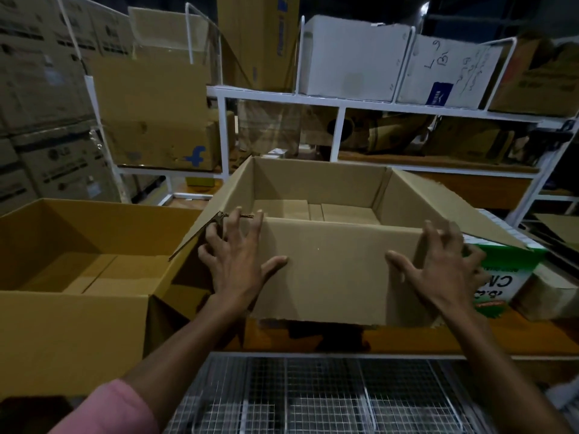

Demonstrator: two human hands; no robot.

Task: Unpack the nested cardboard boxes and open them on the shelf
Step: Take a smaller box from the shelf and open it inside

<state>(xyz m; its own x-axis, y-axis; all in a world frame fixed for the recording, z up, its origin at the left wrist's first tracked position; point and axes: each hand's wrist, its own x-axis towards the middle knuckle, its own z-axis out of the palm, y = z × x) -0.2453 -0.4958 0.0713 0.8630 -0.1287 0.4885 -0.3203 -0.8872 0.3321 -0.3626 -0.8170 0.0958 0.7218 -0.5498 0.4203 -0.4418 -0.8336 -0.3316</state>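
Left hand [233, 261], right hand [438, 267] curled round near corners of middle box [326, 267] | we judge: left box [72, 324] open on shelf [470, 343]; middle box open, not yet settled.

Both bare forearms reach forward from the near edge; the left hand [238, 261] and the right hand [438, 270] have fingers spread and curled round the near corners of the cardboard box [335, 270], thumbs pressed flat on its near wall.
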